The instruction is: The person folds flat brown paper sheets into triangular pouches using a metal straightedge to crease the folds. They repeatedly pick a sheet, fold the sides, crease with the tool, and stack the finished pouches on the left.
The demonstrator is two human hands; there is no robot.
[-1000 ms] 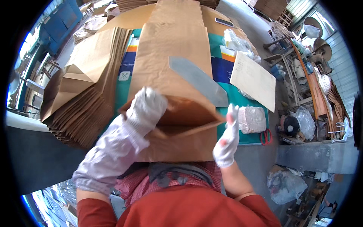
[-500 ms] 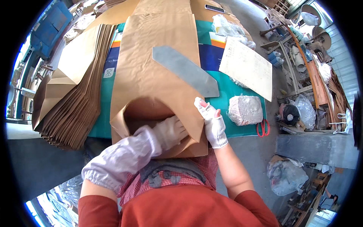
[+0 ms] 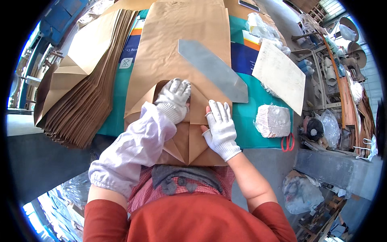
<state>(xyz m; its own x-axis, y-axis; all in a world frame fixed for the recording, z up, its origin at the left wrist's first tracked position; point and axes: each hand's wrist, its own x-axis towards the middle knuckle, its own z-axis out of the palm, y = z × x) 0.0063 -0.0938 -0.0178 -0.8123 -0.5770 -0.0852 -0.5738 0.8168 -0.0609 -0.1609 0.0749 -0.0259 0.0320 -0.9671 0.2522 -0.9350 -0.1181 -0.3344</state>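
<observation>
A large brown paper bag (image 3: pixel 181 24) lies lengthwise before me, its near end opened and spread into flat folded flaps. My left hand (image 3: pixel 174 99), in a white knit glove with a pale sleeve cover, presses on the folded paper with fingers stretched forward. To its right, my right hand (image 3: pixel 221 127) rests on the flap at the bag's right edge; its white glove leaves the thumb and a fingertip bare, and its fingers are extended. A grey flat plate with angled ends (image 3: pixel 213 70) lies slantwise on the bag, beyond my right hand.
At the left stands a fanned stack of folded brown paper bags (image 3: pixel 86 97). To the right on the teal sheet (image 3: pixel 252 135) are a cream board (image 3: pixel 278 74), a white wrapped block (image 3: pixel 273 121), red-handled scissors (image 3: pixel 288 142) and crumpled clear plastic (image 3: pixel 262 28). A phone (image 3: pixel 249 5) lies far off.
The bag's raised, gaping mouth has been flattened into folded flaps. My left hand came out of the opening and moved forward; my right hand went from the bag's edge onto the paper.
</observation>
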